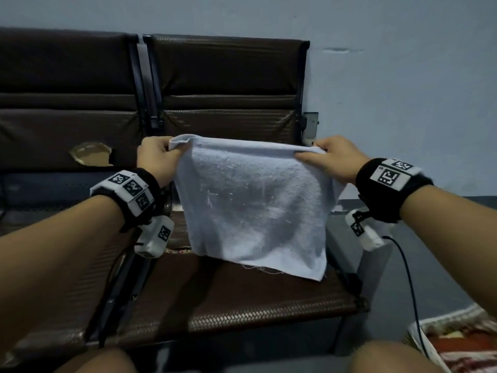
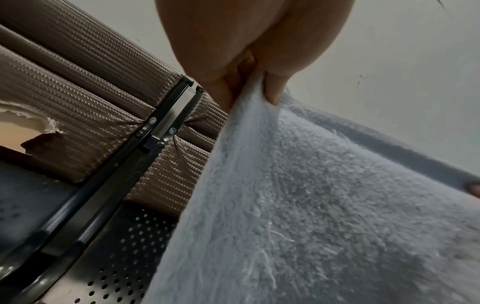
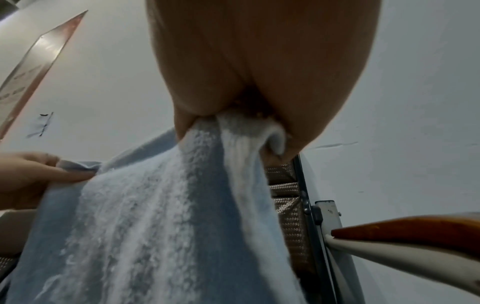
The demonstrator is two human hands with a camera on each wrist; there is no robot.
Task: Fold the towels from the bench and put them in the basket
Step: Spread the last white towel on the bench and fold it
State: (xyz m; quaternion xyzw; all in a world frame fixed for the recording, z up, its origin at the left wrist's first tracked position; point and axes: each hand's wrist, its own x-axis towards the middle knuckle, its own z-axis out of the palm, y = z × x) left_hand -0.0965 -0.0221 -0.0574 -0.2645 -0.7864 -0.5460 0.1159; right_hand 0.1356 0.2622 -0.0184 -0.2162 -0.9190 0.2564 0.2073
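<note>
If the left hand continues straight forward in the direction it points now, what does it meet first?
Probably the brown woven-textured backrest of the bench. The left hand, pinching the pale blue terry towel by a top corner, points toward it; the gap between them is hard to judge.

A pale blue terry towel (image 1: 255, 203) hangs spread flat and upright, its top edge stretched level, each upper corner pinched — lower edge frayed with loose threads, right bottom corner drooping lowest over the bench seat (image 1: 269, 300); the basket (image 1: 419, 332), pale woven rim, sits near right on the floor.
</note>
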